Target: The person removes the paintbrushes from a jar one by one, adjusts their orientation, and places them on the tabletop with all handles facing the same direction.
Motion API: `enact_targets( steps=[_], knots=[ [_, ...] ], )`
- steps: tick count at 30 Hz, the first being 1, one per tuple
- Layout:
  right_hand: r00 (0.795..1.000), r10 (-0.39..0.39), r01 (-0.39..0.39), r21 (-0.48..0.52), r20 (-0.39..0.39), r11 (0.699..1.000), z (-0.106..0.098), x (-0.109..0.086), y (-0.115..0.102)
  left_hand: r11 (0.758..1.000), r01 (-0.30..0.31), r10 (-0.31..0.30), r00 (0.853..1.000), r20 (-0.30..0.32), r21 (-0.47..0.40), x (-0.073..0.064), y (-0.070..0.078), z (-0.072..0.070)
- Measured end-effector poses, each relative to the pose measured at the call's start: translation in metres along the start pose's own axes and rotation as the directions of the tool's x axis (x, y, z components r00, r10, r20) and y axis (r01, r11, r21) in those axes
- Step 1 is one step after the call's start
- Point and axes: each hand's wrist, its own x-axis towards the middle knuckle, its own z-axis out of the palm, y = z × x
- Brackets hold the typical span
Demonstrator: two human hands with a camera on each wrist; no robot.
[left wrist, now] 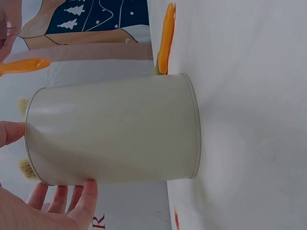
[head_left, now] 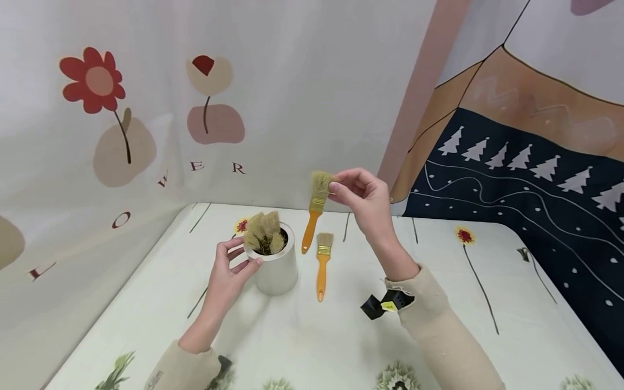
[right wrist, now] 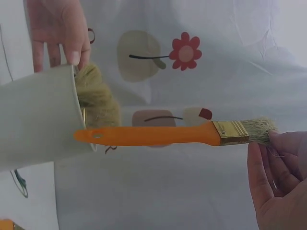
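the right hand (head_left: 364,201) pinches a raised paintbrush (head_left: 315,210) by its bristles, between thumb and fingertips, above the surface (head_left: 312,346); the orange handle hangs down, pointing between six and seven o'clock in the head view. the left hand (head_left: 228,283) grips a pale container (head_left: 276,276) at its nine o'clock side, thumb at the rim, fingers against the wall. the container stands upright, and packed brushes (head_left: 265,227) show their bristles above its rim; how many, i cannot tell. with the container as clock centre, the raised paintbrush is between one and two o'clock, and a loose paintbrush (head_left: 322,265) lies near it at three o'clock, bristles toward twelve, handle toward six.
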Motion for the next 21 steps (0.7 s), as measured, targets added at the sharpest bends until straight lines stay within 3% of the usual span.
enact_targets(
  steps=[14,21],
  knots=[
    [0.997,0.082,-0.082,-0.057,0.01,0.995,-0.023,-0.001,0.021,0.999,-0.019,0.019,1.0,0.001,-0.031,0.003,-0.001,0.002],
    [0.99,0.14,-0.139,-0.08,0.004,0.987,-0.036,0.0,0.039,1.0,0.004,-0.004,1.0,0.009,-0.022,0.003,-0.001,0.001]
  ],
)
